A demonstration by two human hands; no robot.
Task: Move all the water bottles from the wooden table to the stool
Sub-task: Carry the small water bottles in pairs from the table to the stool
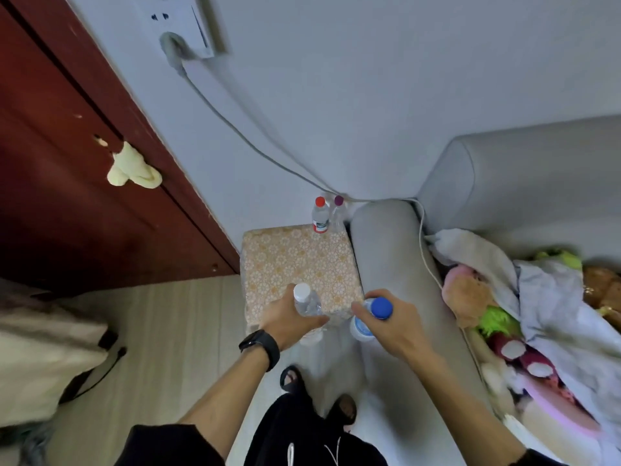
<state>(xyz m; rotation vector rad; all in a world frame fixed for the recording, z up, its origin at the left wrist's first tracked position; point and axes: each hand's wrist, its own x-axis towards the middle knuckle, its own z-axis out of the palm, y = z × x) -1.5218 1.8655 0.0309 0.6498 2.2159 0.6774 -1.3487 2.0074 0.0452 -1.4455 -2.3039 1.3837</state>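
Note:
A square stool (299,260) with a floral orange-and-white top stands against the wall, beside a sofa arm. At its far right corner stand two upright bottles: one with a red cap (320,215) and one with a purple cap (338,213). My left hand (289,319), with a black watch on the wrist, grips a clear bottle with a white cap (304,299) over the stool's near edge. My right hand (386,326) grips a bottle with a blue cap (373,314) just off the stool's near right corner. The wooden table is out of view.
A grey sofa arm (386,250) runs along the stool's right side, with blankets and plush toys (497,297) on the seat. A dark red door (67,169) is on the left. A grey cable (235,129) hangs down the wall. My feet (319,395) stand in sandals.

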